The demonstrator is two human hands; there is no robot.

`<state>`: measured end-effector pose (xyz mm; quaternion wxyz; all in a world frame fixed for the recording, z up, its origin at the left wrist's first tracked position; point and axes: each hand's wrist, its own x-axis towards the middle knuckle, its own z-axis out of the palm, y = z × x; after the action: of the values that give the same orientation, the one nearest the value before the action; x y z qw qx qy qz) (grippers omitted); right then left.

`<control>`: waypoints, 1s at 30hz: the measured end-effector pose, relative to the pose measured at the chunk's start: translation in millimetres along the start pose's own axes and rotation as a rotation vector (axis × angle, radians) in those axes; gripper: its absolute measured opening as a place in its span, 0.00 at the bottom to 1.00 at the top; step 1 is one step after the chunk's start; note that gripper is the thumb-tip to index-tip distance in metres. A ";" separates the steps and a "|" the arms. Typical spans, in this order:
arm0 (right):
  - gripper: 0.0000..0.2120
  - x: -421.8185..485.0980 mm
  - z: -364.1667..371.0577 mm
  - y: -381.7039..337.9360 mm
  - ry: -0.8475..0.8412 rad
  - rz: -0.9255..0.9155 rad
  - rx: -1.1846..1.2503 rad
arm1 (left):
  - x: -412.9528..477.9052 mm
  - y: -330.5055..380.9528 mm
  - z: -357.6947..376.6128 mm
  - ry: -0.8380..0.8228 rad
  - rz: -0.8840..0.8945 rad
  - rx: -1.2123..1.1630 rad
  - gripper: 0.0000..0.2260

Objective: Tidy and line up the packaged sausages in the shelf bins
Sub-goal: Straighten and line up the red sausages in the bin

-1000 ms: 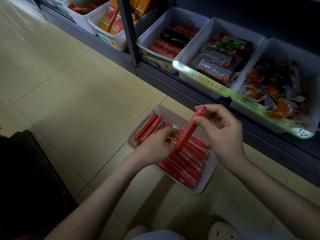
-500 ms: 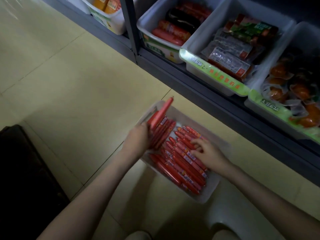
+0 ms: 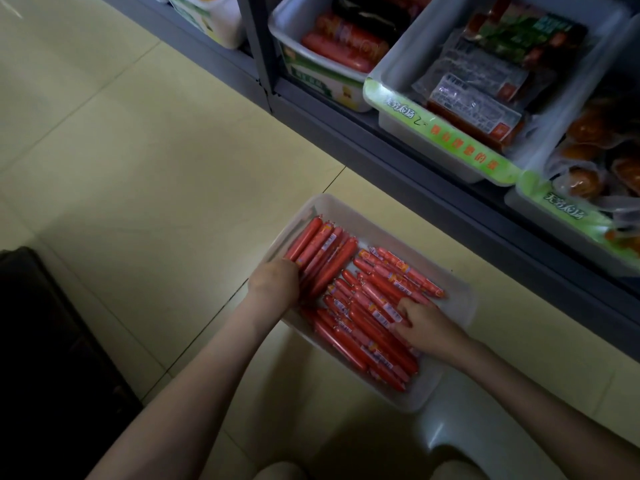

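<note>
A white bin [image 3: 460,289] sits on the floor, filled with thin red packaged sausages. Along its left side a few sausages [image 3: 322,252] lie side by side in a row. My left hand [image 3: 273,280] is at the near ends of that row, fingers curled down over them and hidden under the back of the hand. The rest of the sausages [image 3: 374,327] lie loosely piled in the middle and right. My right hand [image 3: 427,325] rests on that pile with its fingers spread over the sausages.
A dark shelf edge [image 3: 433,188] runs diagonally behind the bin. On it stand white bins: thick red sausages [image 3: 343,43], flat vacuum packs [image 3: 481,98], orange packs [image 3: 595,168]. Dark object [image 3: 52,358] at the left, a pale stool [image 3: 485,441] under me.
The sausage my left hand held raised now lies flat in the left row. My right hand stayed on the pile. The camera has moved closer to the bin.
</note>
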<state>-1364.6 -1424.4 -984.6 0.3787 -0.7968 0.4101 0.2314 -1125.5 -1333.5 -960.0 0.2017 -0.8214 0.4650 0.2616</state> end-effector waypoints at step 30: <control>0.08 -126.4 -106.2 -85.8 0.208 -0.726 0.743 | -126.2 40.1 -62.6 0.314 0.675 -0.769 0.09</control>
<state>-1357.6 -1415.8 -798.9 0.6484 -0.7185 0.1975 -0.1559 -1199.5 -1305.8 -836.6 -0.2810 -0.6700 0.5985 0.3375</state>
